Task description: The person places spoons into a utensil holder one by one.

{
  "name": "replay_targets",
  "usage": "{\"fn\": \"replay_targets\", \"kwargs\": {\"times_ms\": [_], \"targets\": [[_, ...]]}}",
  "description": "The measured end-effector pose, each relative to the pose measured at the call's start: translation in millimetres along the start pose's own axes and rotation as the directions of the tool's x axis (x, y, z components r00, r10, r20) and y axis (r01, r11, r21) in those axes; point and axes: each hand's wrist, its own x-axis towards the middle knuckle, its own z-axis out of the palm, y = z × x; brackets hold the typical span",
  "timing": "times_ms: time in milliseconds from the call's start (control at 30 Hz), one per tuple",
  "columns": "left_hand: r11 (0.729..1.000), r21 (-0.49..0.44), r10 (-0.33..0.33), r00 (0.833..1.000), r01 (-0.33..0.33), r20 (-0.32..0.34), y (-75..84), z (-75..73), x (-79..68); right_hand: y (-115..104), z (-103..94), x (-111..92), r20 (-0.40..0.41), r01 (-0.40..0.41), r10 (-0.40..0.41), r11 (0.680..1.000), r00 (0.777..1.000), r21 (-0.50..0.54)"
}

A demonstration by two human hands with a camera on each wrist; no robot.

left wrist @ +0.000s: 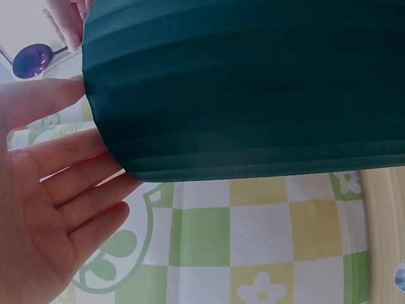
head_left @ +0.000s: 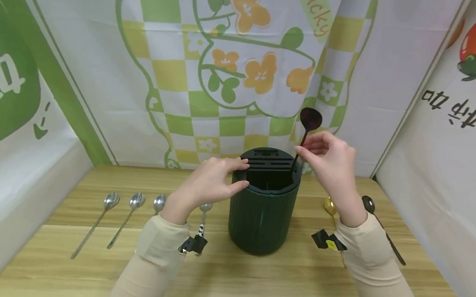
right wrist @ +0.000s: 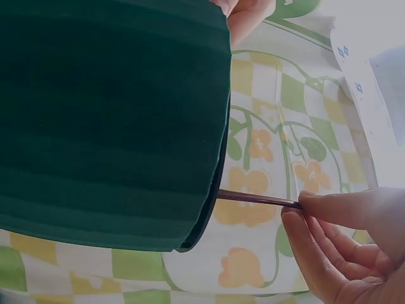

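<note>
A dark green ribbed utensil holder [head_left: 259, 223] stands upright on the table, with a slotted black insert [head_left: 269, 157] across the back of its top. My right hand [head_left: 328, 160] pinches the thin handle of a dark spoon [head_left: 311, 119], bowl up, above the holder's right rim. In the right wrist view the spoon's handle [right wrist: 253, 197] runs down past the rim into the holder. My left hand [head_left: 210, 182] touches the holder's left rim with its fingertips, the fingers extended. The left wrist view shows those fingers [left wrist: 69, 155] against the ribbed wall.
Several silver spoons [head_left: 111, 200] lie in a row left of the holder, one with a patterned handle partly behind the left sleeve. Right of it lie a gold spoon [head_left: 330, 206], partly covered by the right forearm, and a black spoon [head_left: 368, 204]. A printed curtain [head_left: 226, 133] hangs behind.
</note>
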Motion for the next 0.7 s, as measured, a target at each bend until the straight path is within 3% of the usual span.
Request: {"fn": "replay_targets", "kwargs": {"times_ms": [700], "targets": [[1.0,-0.005,-0.007,1.0,0.007,-0.007,0.7,1.0,-0.4,1.7,4.9,-6.2,0.079,-0.019,0.021,1.0,0.997,-0.021]]}}
